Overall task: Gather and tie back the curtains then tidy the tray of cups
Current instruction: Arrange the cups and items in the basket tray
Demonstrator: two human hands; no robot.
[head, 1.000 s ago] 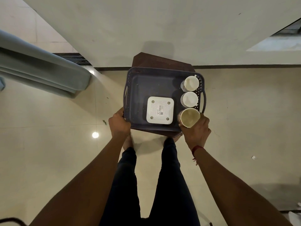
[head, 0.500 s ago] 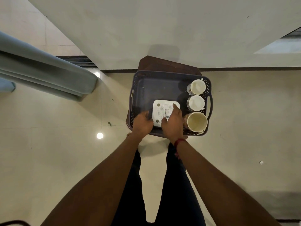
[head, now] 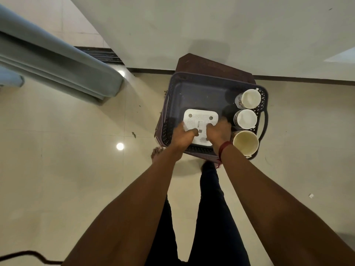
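A dark purple plastic tray (head: 199, 89) with lattice walls rests on a brown stool (head: 209, 64) by the wall. Three cups stand in a row along its right side: a far white cup (head: 249, 98), a middle white cup (head: 245, 119) and a near cream cup (head: 245, 143). A white square perforated box (head: 200, 120) lies on the tray floor. My left hand (head: 182, 136) and my right hand (head: 217, 131) both rest on the near half of that box, fingers curled onto it. The grey-blue curtain (head: 57, 60) hangs gathered at the upper left.
A pale tiled floor spreads all around, with small bits of debris near the stool. The white wall runs behind the stool. A dark cable (head: 25, 255) lies at the bottom left. My legs and one bare foot (head: 156, 151) are just in front of the tray.
My right hand left the cream cup and my left hand left the tray's rim. Both came together onto the white box and now press further onto it.
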